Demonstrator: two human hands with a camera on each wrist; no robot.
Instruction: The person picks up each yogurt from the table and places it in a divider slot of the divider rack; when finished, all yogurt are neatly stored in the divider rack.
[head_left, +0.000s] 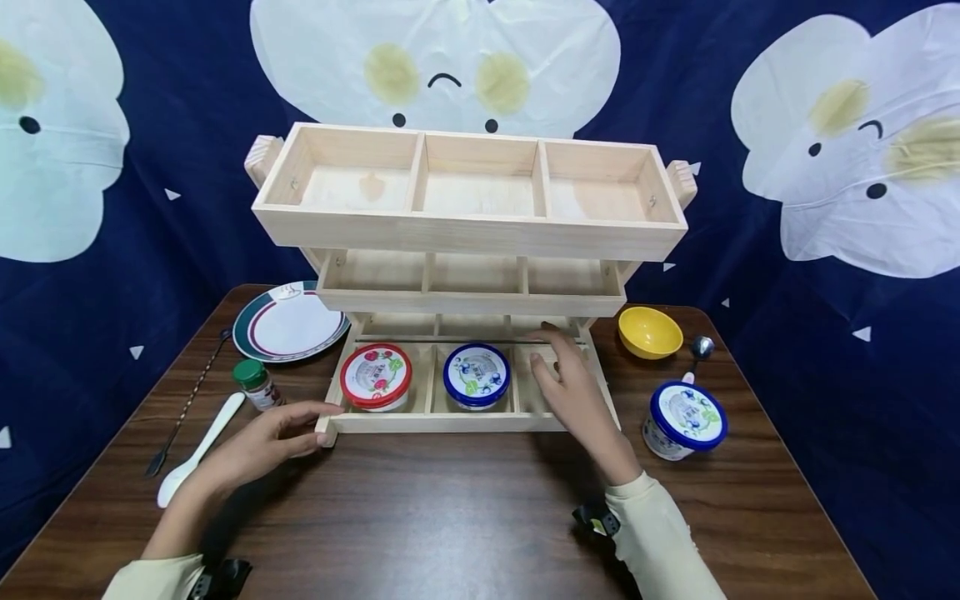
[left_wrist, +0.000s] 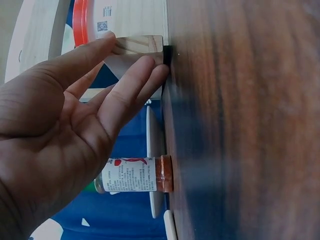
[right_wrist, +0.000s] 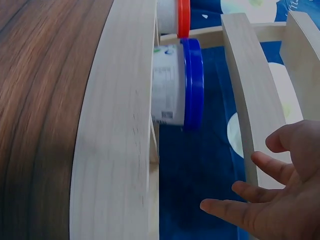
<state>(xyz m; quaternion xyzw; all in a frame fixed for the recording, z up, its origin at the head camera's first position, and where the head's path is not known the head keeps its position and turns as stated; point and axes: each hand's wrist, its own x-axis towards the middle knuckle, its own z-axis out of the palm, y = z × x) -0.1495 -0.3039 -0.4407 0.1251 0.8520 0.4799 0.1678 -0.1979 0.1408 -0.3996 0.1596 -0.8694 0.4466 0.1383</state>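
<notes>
A tiered wooden storage box (head_left: 470,232) stands on the table, each tray split into compartments. In its lowest tray, a red-lidded tub (head_left: 376,377) sits in the left compartment and a blue-lidded tub (head_left: 477,376) in the middle one. My left hand (head_left: 279,433) holds the front left corner of that tray; in the left wrist view its fingertips (left_wrist: 145,65) lie against the wooden corner (left_wrist: 139,45). Over the right compartment hovers my right hand (head_left: 567,387), fingers spread and holding nothing. The right wrist view shows it apart from the blue-lidded tub (right_wrist: 170,85).
At right are another blue-lidded tub (head_left: 686,419), a small metal spoon (head_left: 702,347) and a yellow bowl (head_left: 650,332). At left lie a plate (head_left: 288,323), a green-capped jar (head_left: 257,385), a white spoon (head_left: 199,452) and a twisted long-handled stirrer (head_left: 189,404). A blue curtain (head_left: 187,225) hangs behind.
</notes>
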